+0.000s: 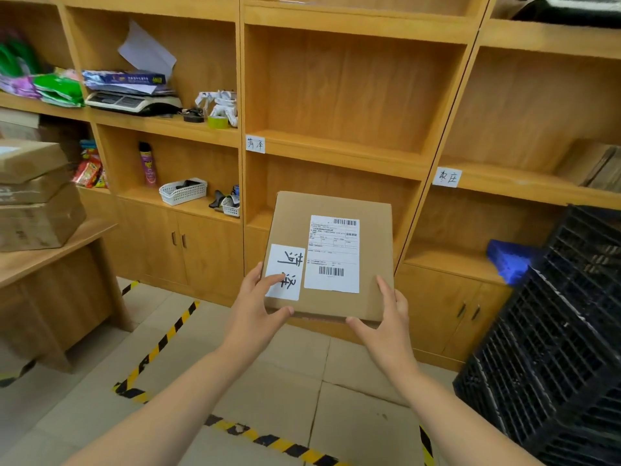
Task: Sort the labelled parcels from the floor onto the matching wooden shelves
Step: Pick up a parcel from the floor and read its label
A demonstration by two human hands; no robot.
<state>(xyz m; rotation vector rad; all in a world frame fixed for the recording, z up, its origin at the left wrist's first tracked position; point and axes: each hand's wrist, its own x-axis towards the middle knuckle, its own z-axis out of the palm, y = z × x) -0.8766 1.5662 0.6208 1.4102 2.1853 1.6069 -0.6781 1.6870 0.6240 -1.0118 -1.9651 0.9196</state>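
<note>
Here we hold a flat brown cardboard parcel (331, 253) in the air in front of the middle bay of the light wooden shelves (339, 148), above the tiled floor (292, 375) with its yellow-and-black hazard tape (158, 348). Our left hand (255, 307) grips the near left corner, fingers (274, 280) spread, one lying across a white handwritten paper label (285, 272) and the thumb pressed to the near edge. Our right hand (389, 317) clamps the near right corner, fingers along the side and thumb under the front edge. A white printed shipping label with barcodes (332, 253) sits beside the handwritten one. A small handwritten shelf tag (255, 143) is stuck to the shelf edge above the parcel, and another tag (447, 177) sits on the bay to the right.
</note>
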